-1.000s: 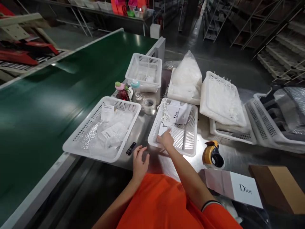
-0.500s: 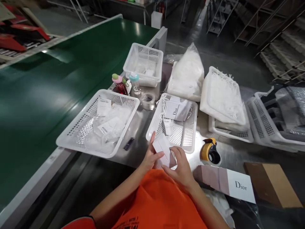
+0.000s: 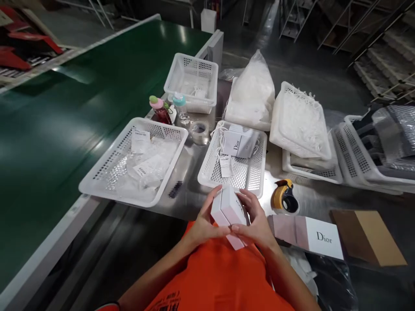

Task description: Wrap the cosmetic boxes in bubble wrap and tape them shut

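A small white box (image 3: 231,211) is between my two hands, close to my orange shirt, tilted, with part of its dark lettering showing. My left hand (image 3: 205,222) grips its left side, thumb across the front. On the right side my right hand (image 3: 254,216) holds it, with the thumb near the other thumb. Just beyond the box stands a white perforated basket (image 3: 210,172) containing white Dior cards or packets (image 3: 238,142), white cords and a label. To the right lie a yellow tape dispenser (image 3: 282,196) and a white and mauve Dior box (image 3: 324,237).
A white basket (image 3: 87,185) of clear plastic packs is at the left, beside the green conveyor (image 3: 65,116). Two bottles and a clear tape roll (image 3: 199,131) stand behind. More baskets line the back and right. Brown cardboard (image 3: 368,237) lies at right.
The white box has turned in my hands and now shows its edge seam and lettering. My fingers have spread round its sides. The whole view has shifted slightly.
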`<state>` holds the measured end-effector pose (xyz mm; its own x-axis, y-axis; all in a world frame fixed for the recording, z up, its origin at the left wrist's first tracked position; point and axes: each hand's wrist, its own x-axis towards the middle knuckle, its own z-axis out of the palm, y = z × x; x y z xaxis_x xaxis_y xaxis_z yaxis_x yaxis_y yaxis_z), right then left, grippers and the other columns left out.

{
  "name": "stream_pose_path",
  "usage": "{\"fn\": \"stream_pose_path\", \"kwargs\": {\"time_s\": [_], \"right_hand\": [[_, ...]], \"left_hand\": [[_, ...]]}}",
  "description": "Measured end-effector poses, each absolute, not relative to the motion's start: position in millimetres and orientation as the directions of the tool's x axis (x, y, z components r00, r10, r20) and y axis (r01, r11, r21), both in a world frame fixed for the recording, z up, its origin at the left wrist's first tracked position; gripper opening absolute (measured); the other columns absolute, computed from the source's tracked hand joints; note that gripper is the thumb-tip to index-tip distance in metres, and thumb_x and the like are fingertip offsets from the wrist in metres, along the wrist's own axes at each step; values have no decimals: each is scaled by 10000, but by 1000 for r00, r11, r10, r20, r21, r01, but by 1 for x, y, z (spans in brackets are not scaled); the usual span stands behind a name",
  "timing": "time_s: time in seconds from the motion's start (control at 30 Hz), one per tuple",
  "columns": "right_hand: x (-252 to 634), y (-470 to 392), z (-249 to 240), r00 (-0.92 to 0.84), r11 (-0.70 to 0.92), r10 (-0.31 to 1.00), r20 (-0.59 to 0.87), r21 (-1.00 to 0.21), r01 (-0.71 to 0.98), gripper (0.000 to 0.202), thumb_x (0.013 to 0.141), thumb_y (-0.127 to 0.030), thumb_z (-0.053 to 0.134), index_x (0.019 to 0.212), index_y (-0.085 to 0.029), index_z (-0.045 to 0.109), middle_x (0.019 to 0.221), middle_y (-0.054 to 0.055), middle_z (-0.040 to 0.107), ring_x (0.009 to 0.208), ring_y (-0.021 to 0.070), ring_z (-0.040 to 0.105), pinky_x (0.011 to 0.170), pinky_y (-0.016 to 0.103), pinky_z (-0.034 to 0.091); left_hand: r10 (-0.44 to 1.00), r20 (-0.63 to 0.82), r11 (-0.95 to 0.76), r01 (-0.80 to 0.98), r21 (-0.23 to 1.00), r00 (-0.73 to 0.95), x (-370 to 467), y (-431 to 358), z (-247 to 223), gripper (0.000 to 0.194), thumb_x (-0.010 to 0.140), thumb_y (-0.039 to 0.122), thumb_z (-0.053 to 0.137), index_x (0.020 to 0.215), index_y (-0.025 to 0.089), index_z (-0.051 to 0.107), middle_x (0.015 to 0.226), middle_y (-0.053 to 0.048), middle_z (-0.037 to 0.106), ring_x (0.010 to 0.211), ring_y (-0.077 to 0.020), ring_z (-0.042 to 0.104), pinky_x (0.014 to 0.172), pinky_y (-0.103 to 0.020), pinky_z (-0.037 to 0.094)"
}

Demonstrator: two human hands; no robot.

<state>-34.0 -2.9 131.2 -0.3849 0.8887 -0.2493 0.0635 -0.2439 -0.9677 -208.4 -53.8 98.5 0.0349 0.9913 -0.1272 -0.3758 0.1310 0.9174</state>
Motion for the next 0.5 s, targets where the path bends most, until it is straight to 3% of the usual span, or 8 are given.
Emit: {"fn": "stream_pose_path", "kwargs": {"time_s": [0.2, 0.33, 0.4, 0.5], "right_hand": [[-21, -4, 153, -288, -133, 945, -158, -986, 102, 922, 476, -563, 952, 1267, -259, 587, 1329, 123, 634, 1250, 317, 596, 1055, 443, 503], [29, 25, 166, 85, 39, 995, 48, -994, 101, 755, 650, -625, 835, 1270, -283, 573, 1182, 90, 668, 996, 267, 667, 788, 390, 572], [43, 33, 162, 17, 77, 997, 80, -988, 131, 783, 692, -616, 804, 1347, -282, 534, 1213, 106, 660, 1009, 282, 667, 797, 412, 573], [40, 26, 139, -318, 111, 948, 13, -950, 291, 827, 722, -576, 785, 1430, -271, 486, 1385, 121, 590, 1217, 304, 606, 985, 443, 533]], "left_hand": [[995, -101, 88, -364, 927, -18, -214, -64, 106, 1156, 575, 408, 935, 1554, 273, 335, 1492, -125, 499, 1319, -367, 519, 1101, -466, 460], [958, -201, 72, -509, 858, -204, -249, -74, 83, 1110, 548, 358, 937, 1523, 294, 409, 1418, -97, 589, 1286, -347, 569, 1094, -460, 480], [941, -298, 142, -610, 780, -162, -263, -79, 69, 1090, 552, 355, 924, 1520, 316, 426, 1386, -87, 631, 1263, -349, 599, 1068, -483, 509], [924, -381, 290, -702, 651, 29, -264, -83, 52, 1009, 549, 437, 907, 1469, 316, 512, 1358, -81, 667, 1264, -394, 607, 1038, -542, 529]]}}
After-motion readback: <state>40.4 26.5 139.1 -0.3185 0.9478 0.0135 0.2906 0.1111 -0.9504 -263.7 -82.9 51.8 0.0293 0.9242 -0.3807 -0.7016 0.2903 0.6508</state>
